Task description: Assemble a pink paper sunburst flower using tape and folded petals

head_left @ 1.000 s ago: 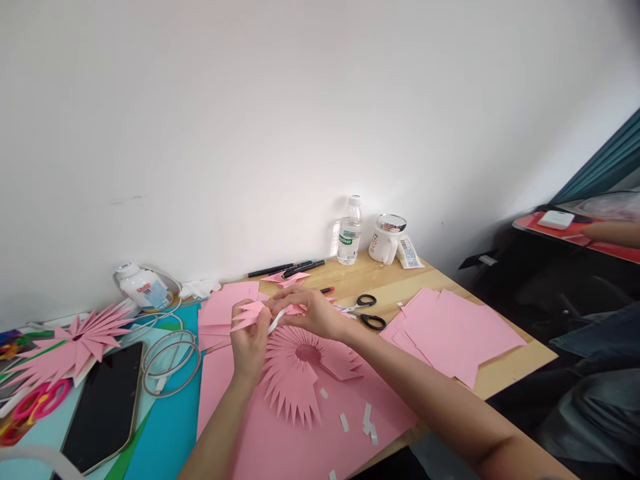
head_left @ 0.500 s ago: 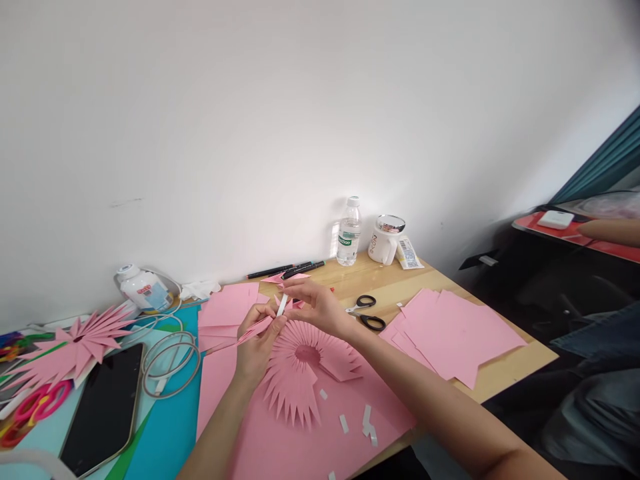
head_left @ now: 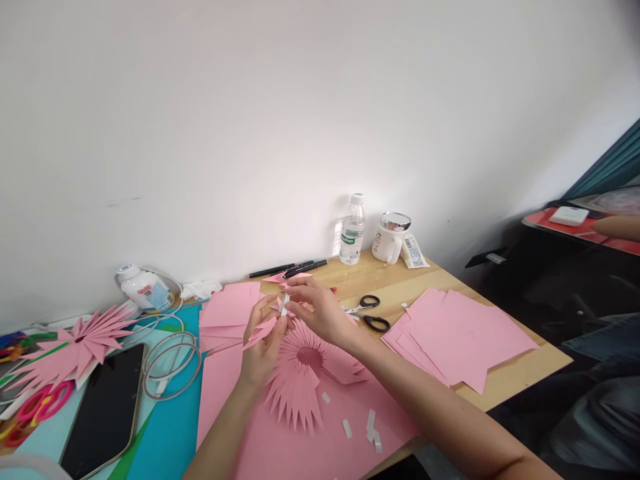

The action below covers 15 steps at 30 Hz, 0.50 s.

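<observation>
Between the fingers of my left hand [head_left: 261,347] is a folded pink paper piece [head_left: 259,331], its pointed end toward the left. My right hand [head_left: 320,308] is closed in a pinch on a small white strip [head_left: 285,305], held upright against the top of the folded piece. Just below both hands, a pleated pink paper fan [head_left: 295,393] with pointed tips curves partway around a round centre. It lies on a large pink sheet [head_left: 260,447]. Several white strip scraps [head_left: 371,421] are scattered on that sheet, right of the fan.
Black-handled scissors [head_left: 373,313] and stacked pink sheets [head_left: 465,333] lie to the right. A water bottle [head_left: 353,230] and white mug [head_left: 389,245] stand by the wall. At left are a phone [head_left: 104,407], coiled cable [head_left: 173,367] and another pink fan [head_left: 80,343]. Another person's arm [head_left: 620,227] shows far right.
The view has shifted slightly, so the table things sit a little farther right. Both hands stay together, with the white strip still held at the folded paper piece.
</observation>
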Each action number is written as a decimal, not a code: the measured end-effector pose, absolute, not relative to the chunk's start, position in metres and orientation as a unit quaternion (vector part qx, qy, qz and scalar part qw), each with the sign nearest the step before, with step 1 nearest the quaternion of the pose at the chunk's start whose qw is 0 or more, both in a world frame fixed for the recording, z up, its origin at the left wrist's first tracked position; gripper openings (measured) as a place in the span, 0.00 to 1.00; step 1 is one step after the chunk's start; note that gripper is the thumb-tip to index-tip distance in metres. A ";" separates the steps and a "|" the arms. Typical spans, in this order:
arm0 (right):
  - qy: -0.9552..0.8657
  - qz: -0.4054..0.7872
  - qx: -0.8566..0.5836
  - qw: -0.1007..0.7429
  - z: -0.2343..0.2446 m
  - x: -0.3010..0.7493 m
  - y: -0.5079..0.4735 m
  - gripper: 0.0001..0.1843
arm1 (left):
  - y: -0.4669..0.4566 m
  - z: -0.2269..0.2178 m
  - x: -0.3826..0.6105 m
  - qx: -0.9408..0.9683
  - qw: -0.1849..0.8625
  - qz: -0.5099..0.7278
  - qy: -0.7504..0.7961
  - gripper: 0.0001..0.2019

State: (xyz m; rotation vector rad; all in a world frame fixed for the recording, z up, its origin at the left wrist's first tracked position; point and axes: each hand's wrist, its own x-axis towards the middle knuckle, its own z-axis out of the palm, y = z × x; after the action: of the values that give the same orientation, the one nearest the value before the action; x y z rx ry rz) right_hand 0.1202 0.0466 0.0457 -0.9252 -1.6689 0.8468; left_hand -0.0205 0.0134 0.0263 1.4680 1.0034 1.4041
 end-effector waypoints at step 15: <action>-0.673 0.435 -0.401 0.444 0.054 0.132 0.059 0.24 | 0.012 0.020 -0.021 0.672 0.320 0.507 0.433 0.21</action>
State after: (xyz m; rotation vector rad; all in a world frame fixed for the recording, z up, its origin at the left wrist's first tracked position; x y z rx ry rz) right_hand 0.1318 0.0594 0.0542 -0.9948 -1.6683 1.0788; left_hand -0.0211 0.0116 0.0204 1.7668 1.1387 1.3336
